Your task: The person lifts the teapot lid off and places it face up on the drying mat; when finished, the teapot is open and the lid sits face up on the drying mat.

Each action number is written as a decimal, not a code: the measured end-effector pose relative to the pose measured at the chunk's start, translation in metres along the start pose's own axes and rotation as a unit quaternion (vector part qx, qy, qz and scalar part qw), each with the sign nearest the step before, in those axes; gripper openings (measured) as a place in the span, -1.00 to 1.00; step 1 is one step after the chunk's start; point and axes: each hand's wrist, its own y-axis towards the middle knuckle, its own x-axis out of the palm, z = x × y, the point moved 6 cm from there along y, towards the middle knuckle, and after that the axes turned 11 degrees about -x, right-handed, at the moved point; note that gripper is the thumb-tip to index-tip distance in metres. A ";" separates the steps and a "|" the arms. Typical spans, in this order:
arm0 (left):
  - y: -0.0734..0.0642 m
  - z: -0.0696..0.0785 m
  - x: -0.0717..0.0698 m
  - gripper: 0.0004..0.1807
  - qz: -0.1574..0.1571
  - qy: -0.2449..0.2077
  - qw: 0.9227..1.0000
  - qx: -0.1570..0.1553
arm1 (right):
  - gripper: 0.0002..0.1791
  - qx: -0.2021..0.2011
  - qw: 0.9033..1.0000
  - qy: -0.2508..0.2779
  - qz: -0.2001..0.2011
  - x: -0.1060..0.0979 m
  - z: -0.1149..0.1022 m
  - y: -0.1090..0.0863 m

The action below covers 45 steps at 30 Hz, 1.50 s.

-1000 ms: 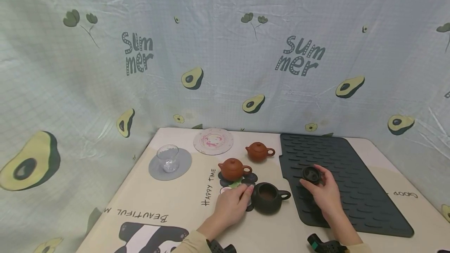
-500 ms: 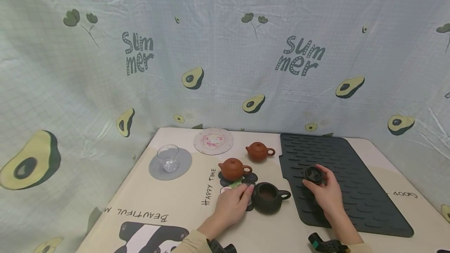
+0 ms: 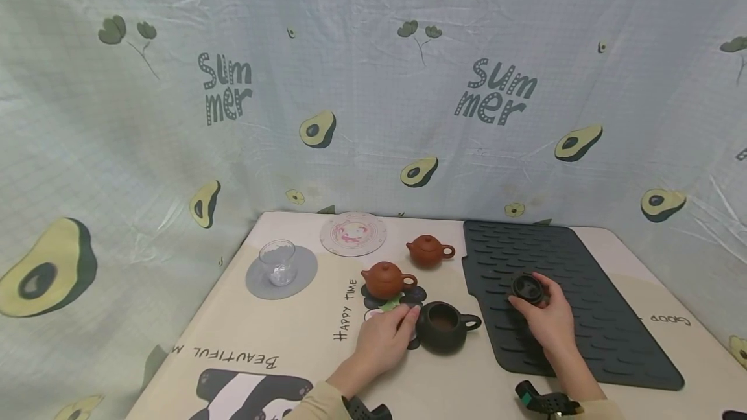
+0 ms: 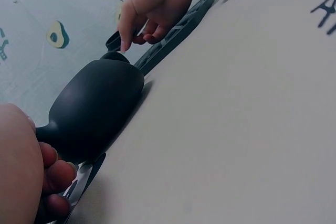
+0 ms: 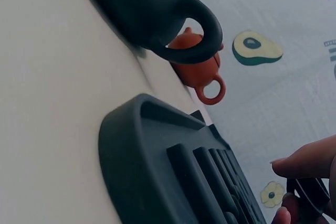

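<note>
Lid (image 3: 527, 288) sits at two o'clock from the black pot (image 3: 442, 332), pinched in my right hand (image 3: 551, 323); one slip could clunk it onto the mat (image 3: 607, 342). My left hand (image 3: 382, 339) pinches the spout (image 4: 46, 130) at nine; tugging might tip everything.

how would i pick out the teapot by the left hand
Find the big dark ridged mat on the right of the table. Just left of its near half stands a black teapot, the left hand at its spout and its handle toward the mat. Unlike the two reddish-brown teapots behind it, it is black, bigger and lidless.
</note>
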 end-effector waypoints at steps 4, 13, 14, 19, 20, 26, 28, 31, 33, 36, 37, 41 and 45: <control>0.000 -0.001 0.000 -0.54 -0.002 -0.002 1.000 -0.003 | -0.14 -0.004 1.000 -0.016 0.007 -0.001 0.002 0.001; 0.000 -0.001 -0.001 -0.54 0.001 -0.003 1.000 0.001 | -0.13 0.005 0.999 -0.034 0.018 -0.010 0.007 0.005; 0.000 0.000 -0.001 -0.54 0.002 -0.002 1.000 0.002 | -0.13 0.005 0.999 -0.039 0.019 -0.011 0.008 0.006; -0.001 0.000 -0.002 -0.54 0.010 0.001 1.000 0.005 | -0.13 -0.010 0.998 -0.058 0.027 -0.017 0.011 0.009; -0.001 0.000 -0.002 -0.54 0.011 0.002 1.000 0.006 | -0.13 -0.015 0.997 -0.063 0.029 -0.018 0.012 0.009; -0.001 0.001 -0.002 -0.55 0.011 0.003 1.000 0.006 | -0.12 -0.031 0.995 -0.089 0.039 -0.023 0.018 0.013; -0.001 0.001 -0.002 -0.55 0.011 0.004 1.000 0.006 | -0.13 -0.032 0.994 -0.093 0.044 -0.025 0.020 0.014; 0.001 0.002 -0.003 -0.55 0.011 0.008 1.000 0.005 | -0.13 -0.028 0.994 -0.099 0.048 -0.028 0.022 0.015; 0.002 0.002 -0.003 -0.55 0.011 0.011 1.000 0.003 | -0.14 -0.025 0.993 -0.102 0.047 -0.029 0.023 0.017; 0.003 0.000 -0.004 -0.55 0.012 0.011 1.000 0.000 | -0.14 -0.025 0.993 -0.107 0.043 -0.030 0.024 0.020; 0.003 0.000 -0.003 -0.55 0.010 0.009 1.000 -0.001 | -0.14 -0.026 0.993 -0.108 0.042 -0.031 0.025 0.020; 0.002 -0.003 0.000 -0.55 0.005 0.010 1.000 -0.002 | -0.17 -0.030 0.991 -0.124 0.034 -0.032 0.031 0.020; 0.001 -0.002 0.000 -0.55 0.009 0.011 1.000 0.006 | -0.19 -0.029 0.989 -0.144 0.023 -0.031 0.035 0.021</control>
